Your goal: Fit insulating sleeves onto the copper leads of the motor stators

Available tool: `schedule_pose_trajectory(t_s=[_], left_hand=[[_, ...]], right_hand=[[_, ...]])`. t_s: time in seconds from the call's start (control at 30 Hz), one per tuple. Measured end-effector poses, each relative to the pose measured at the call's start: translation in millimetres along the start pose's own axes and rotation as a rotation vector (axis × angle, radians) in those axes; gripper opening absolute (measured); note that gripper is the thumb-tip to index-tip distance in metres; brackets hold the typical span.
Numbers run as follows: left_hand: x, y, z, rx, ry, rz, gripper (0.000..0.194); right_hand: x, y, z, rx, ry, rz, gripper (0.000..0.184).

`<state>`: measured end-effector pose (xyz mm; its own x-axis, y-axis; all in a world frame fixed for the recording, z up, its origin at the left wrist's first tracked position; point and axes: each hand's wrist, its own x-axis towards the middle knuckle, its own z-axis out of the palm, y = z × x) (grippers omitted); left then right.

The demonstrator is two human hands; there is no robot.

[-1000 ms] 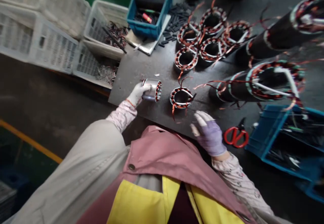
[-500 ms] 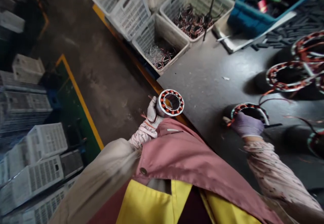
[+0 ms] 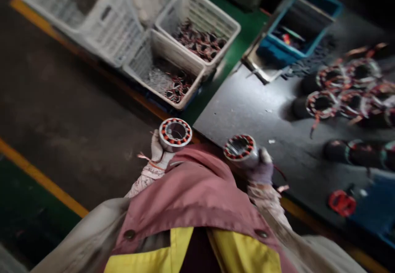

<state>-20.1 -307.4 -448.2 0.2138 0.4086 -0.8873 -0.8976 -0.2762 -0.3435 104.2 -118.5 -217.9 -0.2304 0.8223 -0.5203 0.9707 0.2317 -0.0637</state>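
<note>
My left hand (image 3: pixel 156 147), in a white glove, grips a wound motor stator (image 3: pixel 175 133) with red-orange copper coils, held off the table's left edge above the floor. My right hand (image 3: pixel 262 168), in a purple glove, grips a second stator (image 3: pixel 241 148) close to my chest, just over the near edge of the dark worktable (image 3: pixel 247 104). Both stators face up toward me. The picture is blurred by motion.
Several more stators (image 3: pixel 321 102) stand at the table's right. Red scissors (image 3: pixel 341 203) lie near its front edge. A blue bin (image 3: pixel 296 26) sits at the back. White slatted crates (image 3: pixel 173 69) holding wound parts stand on the floor to the left.
My right hand has lifted a stator off the table and brought it toward my chest. My left hand still holds its stator. The view has swung left and blurred.
</note>
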Motion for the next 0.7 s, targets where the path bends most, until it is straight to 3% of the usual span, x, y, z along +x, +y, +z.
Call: schedule_pose_trajectory(t_s=[0.07,0.1,0.2,0.33,0.47,0.6,0.7], left_hand=[[16.9,16.8,3.9,0.199,-0.137,0.031,0.069],[25.7,23.2,7.7,0.274,-0.164,0.056,0.073],[46.7,39.4,20.9,0.294,-0.057,0.103,0.067],[61.1,67.1,28.3,0.019,0.069,-0.022,0.044],[67.4,99.6,16.5,-0.099,0.198,-0.161,0.040],[82.8,129.7,3.9,-0.090,0.352,-0.132,0.030],[110.0,146.6,1.3,-0.068,0.418,-0.131,0.032]], right_hand=[[16.7,-25.9,40.8,0.499,0.135,0.278,0.080],[28.9,-37.5,57.7,0.675,0.172,0.350,0.076],[65.6,-68.2,98.2,0.976,0.158,0.425,0.067],[105.7,-94.9,139.5,1.072,0.037,0.473,0.056],[149.2,-110.3,175.1,1.081,-0.097,0.616,0.048],[194.6,-124.2,211.7,1.071,-0.192,0.681,0.055],[228.6,-128.2,246.8,1.017,-0.273,0.610,0.060]])
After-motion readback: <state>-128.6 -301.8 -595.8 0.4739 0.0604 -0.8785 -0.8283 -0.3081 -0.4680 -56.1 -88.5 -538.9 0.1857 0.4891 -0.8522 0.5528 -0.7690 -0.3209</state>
